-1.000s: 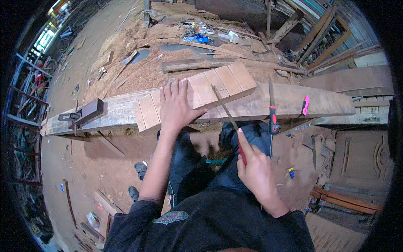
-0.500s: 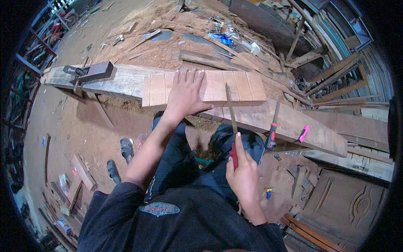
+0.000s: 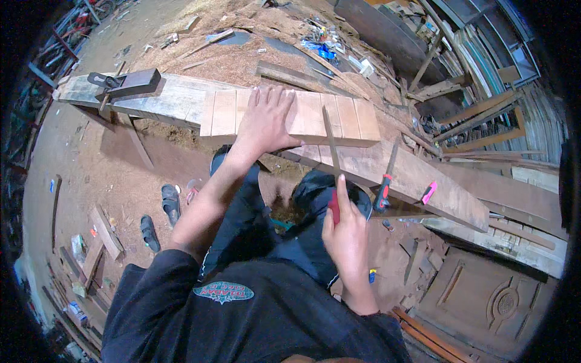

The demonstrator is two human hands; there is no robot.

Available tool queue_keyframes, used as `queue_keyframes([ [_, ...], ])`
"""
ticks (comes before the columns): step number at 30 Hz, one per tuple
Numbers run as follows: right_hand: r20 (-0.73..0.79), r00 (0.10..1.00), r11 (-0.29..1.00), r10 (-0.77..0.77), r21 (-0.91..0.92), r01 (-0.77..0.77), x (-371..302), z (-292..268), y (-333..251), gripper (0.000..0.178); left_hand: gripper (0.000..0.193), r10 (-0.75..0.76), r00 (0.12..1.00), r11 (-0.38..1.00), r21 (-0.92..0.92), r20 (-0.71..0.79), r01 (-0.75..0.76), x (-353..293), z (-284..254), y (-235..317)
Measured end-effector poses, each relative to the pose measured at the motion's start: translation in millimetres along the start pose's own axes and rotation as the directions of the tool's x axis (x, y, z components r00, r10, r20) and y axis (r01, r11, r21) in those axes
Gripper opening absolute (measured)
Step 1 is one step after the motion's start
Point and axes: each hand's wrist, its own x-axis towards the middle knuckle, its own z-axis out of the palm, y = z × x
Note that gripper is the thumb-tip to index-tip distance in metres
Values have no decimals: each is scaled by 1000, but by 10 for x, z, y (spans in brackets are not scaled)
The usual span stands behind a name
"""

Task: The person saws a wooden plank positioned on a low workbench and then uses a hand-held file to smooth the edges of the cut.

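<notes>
A pale wooden block (image 3: 308, 121) with several straight lines across its top lies on a long timber beam (image 3: 411, 178). My left hand (image 3: 264, 121) rests flat on the block, left of its middle, with the fingers spread. Near the right part of the block, the narrow blade of a hand saw (image 3: 330, 136) crosses the top and front edge, pointing away from me. My right hand (image 3: 346, 228) is closed around its red handle, with the index finger stretched along it. Whether the blade has cut into the wood cannot be made out.
A wooden hand plane (image 3: 136, 83) sits on the beam's left end. On the right lie a second tool with a red-and-black handle (image 3: 382, 193) and a pink marker (image 3: 429, 193). Sandals (image 3: 149, 233), offcuts and sawdust cover the floor; a carved panel (image 3: 493, 296) lies lower right.
My right hand and the saw have slid a little forward, away from me, across the block. My left hand stays in place on the wood. The whole view has shifted slightly.
</notes>
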Motion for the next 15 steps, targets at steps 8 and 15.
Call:
queue_keyframes([
  [8,-91,994,996,-54,-80,47,699,247,-162,73,124,-7,1000,999,-34,-26,6,-16,45,-39],
  [15,-2,1000,1000,-4,17,4,89,47,-164,79,121,-24,999,999,-41,-22,23,-8,-33,-27],
])
